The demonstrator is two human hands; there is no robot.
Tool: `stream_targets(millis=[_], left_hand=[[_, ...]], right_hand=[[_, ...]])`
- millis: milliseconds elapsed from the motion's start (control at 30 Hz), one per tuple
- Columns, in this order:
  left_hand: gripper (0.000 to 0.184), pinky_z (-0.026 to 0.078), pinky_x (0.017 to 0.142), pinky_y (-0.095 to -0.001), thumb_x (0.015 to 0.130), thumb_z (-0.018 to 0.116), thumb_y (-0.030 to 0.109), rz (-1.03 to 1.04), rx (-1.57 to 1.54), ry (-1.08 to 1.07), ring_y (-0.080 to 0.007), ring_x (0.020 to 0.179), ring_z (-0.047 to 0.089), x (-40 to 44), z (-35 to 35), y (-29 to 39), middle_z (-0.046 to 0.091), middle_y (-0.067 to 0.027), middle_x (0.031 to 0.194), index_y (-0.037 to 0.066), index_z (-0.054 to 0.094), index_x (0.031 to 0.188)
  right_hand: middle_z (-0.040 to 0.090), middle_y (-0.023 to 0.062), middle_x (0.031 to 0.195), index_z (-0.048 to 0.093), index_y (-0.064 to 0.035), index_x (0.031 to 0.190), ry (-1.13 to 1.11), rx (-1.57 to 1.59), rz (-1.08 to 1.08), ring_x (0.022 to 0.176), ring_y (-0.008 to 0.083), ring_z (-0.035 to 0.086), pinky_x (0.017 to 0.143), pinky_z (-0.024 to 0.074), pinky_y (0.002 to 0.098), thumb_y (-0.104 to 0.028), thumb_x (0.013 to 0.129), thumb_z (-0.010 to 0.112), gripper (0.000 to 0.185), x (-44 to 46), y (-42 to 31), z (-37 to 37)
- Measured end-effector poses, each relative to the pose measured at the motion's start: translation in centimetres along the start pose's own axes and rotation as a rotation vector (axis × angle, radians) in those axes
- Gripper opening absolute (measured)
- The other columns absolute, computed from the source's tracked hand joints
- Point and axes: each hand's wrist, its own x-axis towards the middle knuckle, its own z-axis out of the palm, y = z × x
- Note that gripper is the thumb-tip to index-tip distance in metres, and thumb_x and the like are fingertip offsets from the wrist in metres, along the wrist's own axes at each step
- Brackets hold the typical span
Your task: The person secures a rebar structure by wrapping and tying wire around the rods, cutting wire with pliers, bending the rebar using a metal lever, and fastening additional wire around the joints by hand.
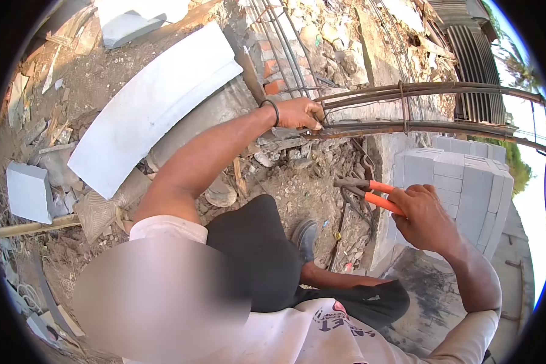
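My left hand, with a dark band at its wrist, is closed at the end of the rebar frame, near its lower bars; exactly what the fingers pinch is too small to make out. Lower and to the right, my right hand is wrapped round the orange handles of a pair of pliers. The pliers' dark jaws point left, over the rubble, and stand apart from the rebar. A tie ring joins the long bars.
Grey blocks are stacked beyond my right hand. A long pale slab lies at the upper left, with a smaller block beside it. Upright rebar rises past broken brickwork. Rubble surrounds my boot.
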Motion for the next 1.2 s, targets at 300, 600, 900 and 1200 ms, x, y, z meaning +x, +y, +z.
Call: stream_targets(millis=[300, 600, 900, 1200], left_hand=[[0.026, 0.048, 0.072, -0.0306, 0.091, 0.072, 0.018, 0.137, -0.062, 0.025, -0.0085, 0.082, 0.058, 1.0, 0.4, -2.2, 0.068, -0.0012, 0.09, 0.002, 0.067, 0.11], [0.021, 0.048, 0.077, -0.0301, 0.089, 0.07, 0.013, 0.259, -0.239, 0.042, -0.0089, 0.085, 0.058, 1.2, 1.2, -3.6, 0.068, 0.0001, 0.093, 0.001, 0.068, 0.107], [0.026, 0.05, 0.08, -0.0338, 0.087, 0.07, 0.018, 0.277, -0.132, 0.117, -0.0136, 0.087, 0.061, 0.5, 1.1, -2.9, 0.069, -0.0046, 0.094, 0.001, 0.068, 0.107], [0.028, 0.05, 0.08, -0.0364, 0.084, 0.07, 0.02, 0.228, -0.044, 0.157, -0.0183, 0.088, 0.063, 0.0, 1.0, -2.1, 0.068, -0.0094, 0.092, 0.0, 0.067, 0.104]], right_hand=[[0.06, 0.0314, 0.104, 0.059, -0.0043, 0.106, 0.183, -0.91, -0.075, 0.116, 0.0507, 0.053, 0.113, 0.0224, 0.063, -0.009, 0.084, 0.06, 0.022, 7.0, -5.3, -3.4], [0.07, 0.0001, 0.083, 0.071, -0.0103, 0.102, -0.182, -1.148, 0.016, 0.082, 0.0218, 0.069, 0.09, 0.0381, 0.0521, -0.026, 0.091, 0.062, 0.022, 12.5, -7.4, -6.7], [0.07, 0.0003, 0.078, 0.075, -0.0123, 0.086, -0.395, -0.95, 0.029, 0.079, 0.0198, 0.069, 0.082, 0.0402, 0.049, -0.031, 0.086, 0.064, 0.022, 16.3, -6.7, -8.3], [0.072, 0.0033, 0.081, 0.075, -0.0106, 0.085, -0.313, -0.958, 0.042, 0.079, 0.0218, 0.07, 0.081, 0.0422, 0.0493, -0.029, 0.085, 0.061, 0.023, 16.4, -7.2, -7.4]])
